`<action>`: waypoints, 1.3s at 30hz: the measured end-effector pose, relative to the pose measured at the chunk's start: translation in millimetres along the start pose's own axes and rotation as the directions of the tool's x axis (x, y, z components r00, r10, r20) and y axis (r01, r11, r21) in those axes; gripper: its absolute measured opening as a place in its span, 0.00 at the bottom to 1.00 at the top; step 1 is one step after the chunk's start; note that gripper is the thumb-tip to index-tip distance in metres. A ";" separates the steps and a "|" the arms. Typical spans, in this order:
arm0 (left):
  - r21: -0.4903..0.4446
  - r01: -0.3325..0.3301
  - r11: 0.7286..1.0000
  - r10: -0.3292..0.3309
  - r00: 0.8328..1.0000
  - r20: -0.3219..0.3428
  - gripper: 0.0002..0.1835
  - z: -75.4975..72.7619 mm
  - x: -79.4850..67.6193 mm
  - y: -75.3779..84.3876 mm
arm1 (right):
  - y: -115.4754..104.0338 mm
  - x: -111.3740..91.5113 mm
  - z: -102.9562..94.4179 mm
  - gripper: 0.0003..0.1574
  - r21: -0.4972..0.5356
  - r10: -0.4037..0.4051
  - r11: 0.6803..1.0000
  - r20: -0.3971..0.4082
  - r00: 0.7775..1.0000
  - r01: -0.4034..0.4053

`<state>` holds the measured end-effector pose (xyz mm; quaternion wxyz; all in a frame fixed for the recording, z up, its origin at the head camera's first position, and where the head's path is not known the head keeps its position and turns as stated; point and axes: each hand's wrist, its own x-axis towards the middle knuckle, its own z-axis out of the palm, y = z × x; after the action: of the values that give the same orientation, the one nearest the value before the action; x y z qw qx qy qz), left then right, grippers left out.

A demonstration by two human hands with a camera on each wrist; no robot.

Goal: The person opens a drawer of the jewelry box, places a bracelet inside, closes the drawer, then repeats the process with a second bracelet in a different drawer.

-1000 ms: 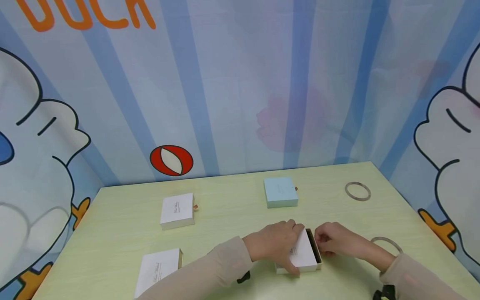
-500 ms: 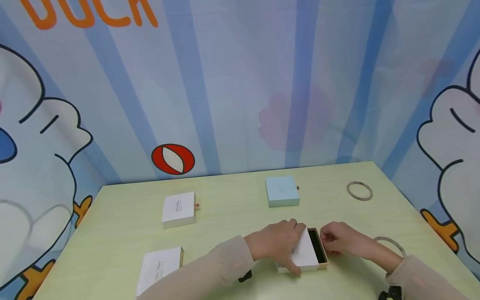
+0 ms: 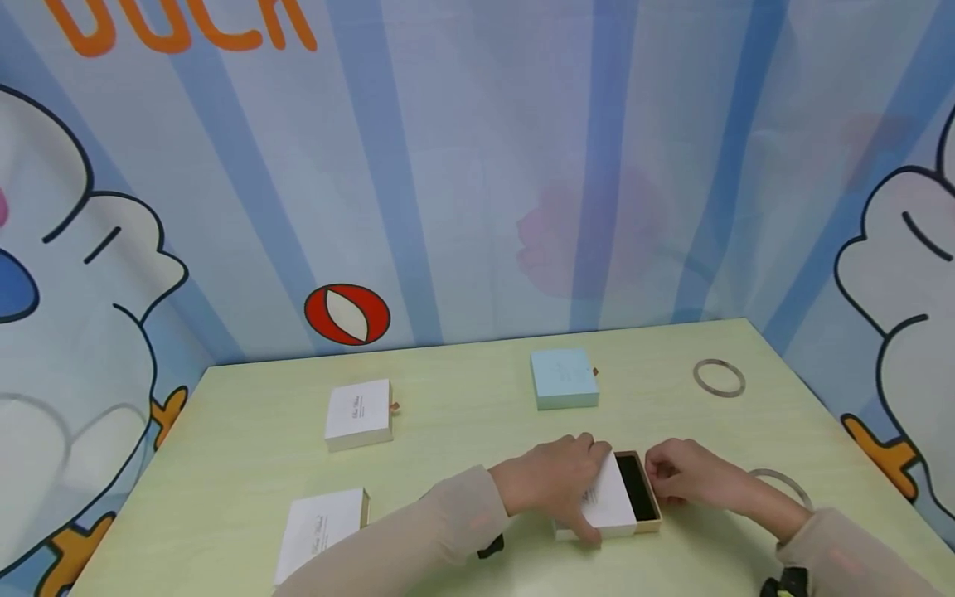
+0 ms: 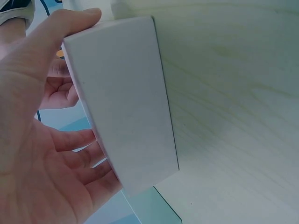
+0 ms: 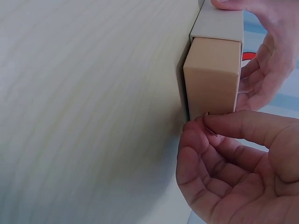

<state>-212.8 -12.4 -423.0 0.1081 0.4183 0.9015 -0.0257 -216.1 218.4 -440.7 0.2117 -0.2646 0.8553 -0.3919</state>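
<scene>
- Here you're working one white sleeve [image 3: 608, 506] at the near right of the table; a tan-sided drawer [image 3: 638, 489] is standing partly out of its right end, dark inside.
- What the move is turning on: drawer and sleeve are lying in one line between your hands, running left to right; the sleeve is looking close to square, so its own long axis is hard to call.
- Your left hand [image 3: 555, 481] is spanning the sleeve, thumb on the near side, fingers along the far side; you're gripping it firmly enough, it seems, to anchor it.
- Your right hand [image 3: 694, 474] is pinching a thin pull tab [image 5: 211, 131], barely showing, at the drawer's right face; that's the nearer hand to the drawer.
- Underneath, the pale table [image 3: 462, 414] is looking flat; the box is resting on it.
- Room: a light-blue box [image 3: 564, 380] is sitting beyond, well apart; one ring [image 3: 782, 477] is lying just beyond your right forearm, partly hidden, so rightward room is looking tighter there; another ring [image 3: 719, 394] is lying farther off.
</scene>
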 end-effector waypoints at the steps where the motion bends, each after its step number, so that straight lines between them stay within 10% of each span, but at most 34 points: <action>1: 0.002 0.003 1.000 -0.003 1.000 0.000 0.55 -0.2 0.2 -0.1 | 0.2 -0.2 -0.4 0.11 -0.003 0.002 1.000 0.001 1.000 -0.002; 39: -0.026 0.007 1.000 -0.007 1.000 0.006 0.55 -0.3 0.0 -1.4 | 7.5 -11.1 -9.3 0.13 -0.038 0.019 0.999 -0.010 1.000 -0.019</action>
<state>-213.9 -13.3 -422.8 0.1161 0.4135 0.9029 -0.0154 -215.0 234.6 -439.3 0.2061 -0.2585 0.8661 -0.3750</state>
